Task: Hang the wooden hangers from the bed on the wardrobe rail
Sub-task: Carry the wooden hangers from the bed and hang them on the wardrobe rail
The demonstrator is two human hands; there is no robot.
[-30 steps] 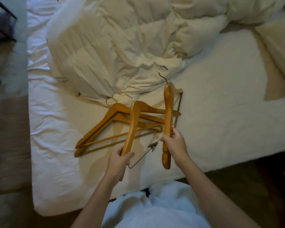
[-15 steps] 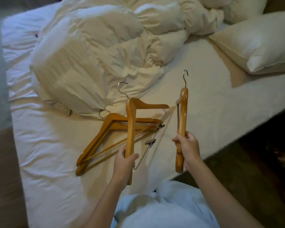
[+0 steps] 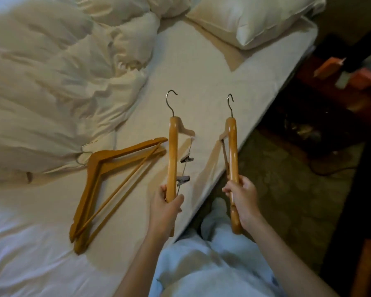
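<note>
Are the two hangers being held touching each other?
Apart. The head view shows bare bed between the clip hanger in the left hand and the second hanger in the right hand.

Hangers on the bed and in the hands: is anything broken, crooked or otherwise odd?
Nothing looks broken. Two stacked hangers lie askew on the bed, hooks at the crumpled duvet's edge. The left hand holds a clip hanger upright, its two clips close together; the right hand holds another hanger.
</note>
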